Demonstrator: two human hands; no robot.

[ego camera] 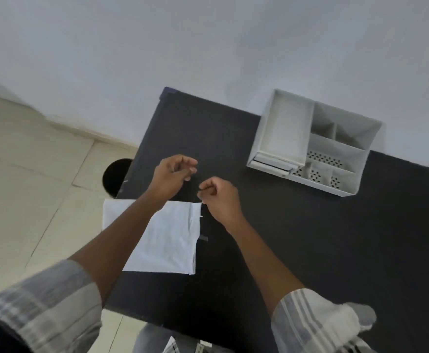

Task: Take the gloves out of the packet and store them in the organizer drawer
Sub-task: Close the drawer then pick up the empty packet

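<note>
A flat white packet point(167, 238) lies on the left part of the black table point(310, 238), partly under my left forearm. My left hand point(172, 174) hovers just beyond the packet's far edge with its fingers curled inward. My right hand point(218, 197) is beside the packet's far right corner, thumb and fingers pinched together. Anything held between the fingers is lost against the dark table. A small dark strip point(203, 238) shows at the packet's right edge. The white organizer point(366, 154) stands at the far right, its drawer front point(272, 165) facing the hands. No gloves are clearly visible.
The organizer has a wide top tray point(282, 128) and several smaller perforated compartments point(323, 159). A grey wall rises behind the table. Tiled floor and a round dark object point(115, 177) lie past the table's left edge. The packet overhangs that edge.
</note>
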